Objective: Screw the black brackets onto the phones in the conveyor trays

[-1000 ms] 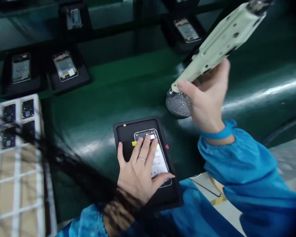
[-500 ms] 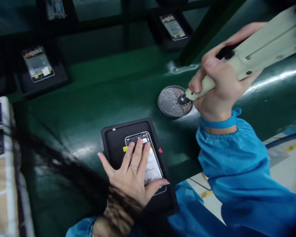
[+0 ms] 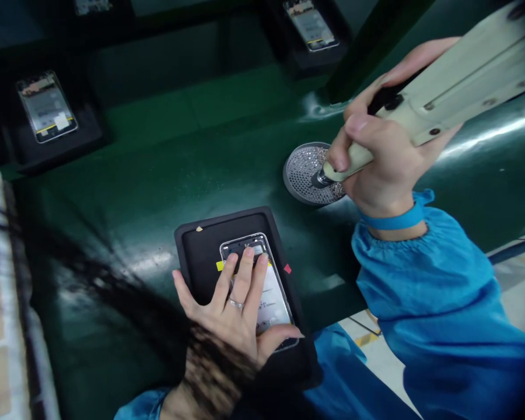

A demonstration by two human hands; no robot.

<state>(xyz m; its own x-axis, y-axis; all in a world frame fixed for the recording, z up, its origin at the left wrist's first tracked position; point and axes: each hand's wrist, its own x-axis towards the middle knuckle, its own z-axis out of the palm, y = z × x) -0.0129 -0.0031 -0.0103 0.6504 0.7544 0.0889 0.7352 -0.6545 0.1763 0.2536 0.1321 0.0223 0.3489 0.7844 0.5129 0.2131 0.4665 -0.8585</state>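
Note:
My right hand point(image 3: 382, 146) is wrapped round a pale electric screwdriver point(image 3: 464, 87). The tool slants down to the left, its metal tip over a round grey dish point(image 3: 300, 175) with a perforated plate and many tiny screws. Whether the bit touches a screw I cannot make out. My left hand point(image 3: 236, 303), fingers spread, lies flat across an opened phone point(image 3: 273, 303) that rests in a black tray point(image 3: 201, 251). The hand covers much of the phone's left side. A yellow tab and a red tab stick out near the phone.
More opened phones lie in black trays beyond: one phone point(image 3: 48, 108) at the far left, another phone point(image 3: 312, 26) at the back right. A white divided box point(image 3: 9, 291) stands at the left edge. A dark green post point(image 3: 367, 52) rises behind the dish. Blurred dark strands cross the lower left.
The screwdriver tip has shifted slightly left and down relative to the dish, from its screws toward its middle. My left hand keeps its place on the phone. The whole view has shifted a little.

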